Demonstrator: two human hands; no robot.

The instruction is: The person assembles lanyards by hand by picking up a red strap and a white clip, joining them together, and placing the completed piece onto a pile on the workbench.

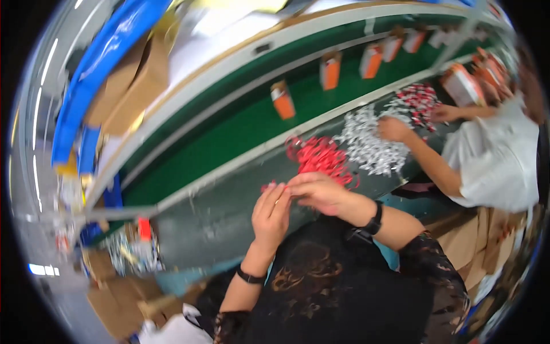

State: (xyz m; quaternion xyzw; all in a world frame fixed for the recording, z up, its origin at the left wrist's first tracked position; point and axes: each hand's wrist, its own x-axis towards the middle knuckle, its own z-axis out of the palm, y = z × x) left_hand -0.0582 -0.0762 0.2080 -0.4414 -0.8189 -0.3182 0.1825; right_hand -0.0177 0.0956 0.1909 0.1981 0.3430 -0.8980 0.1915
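Observation:
My left hand (271,213) and my right hand (318,190) meet at the fingertips above the dark bench. Both hands are closed in a pinch, and a small thin red cord-like piece (267,187) shows at the fingertips of the left one. Its exact kind is too small and blurred to make out. Just beyond my right hand lies a loose heap of red cord-like loops (319,157). Beside it, to the right, is a heap of white bundled pieces (371,144). Farther right comes a heap of mixed red and white pieces (419,100).
Small orange and white boxes (282,103) stand in a row on the green conveyor belt (229,150). At the right, a co-worker's hands (393,129) reach into the heaps. A tray of small silvery items (133,252) sits at the bench's left end, near cardboard boxes (117,304).

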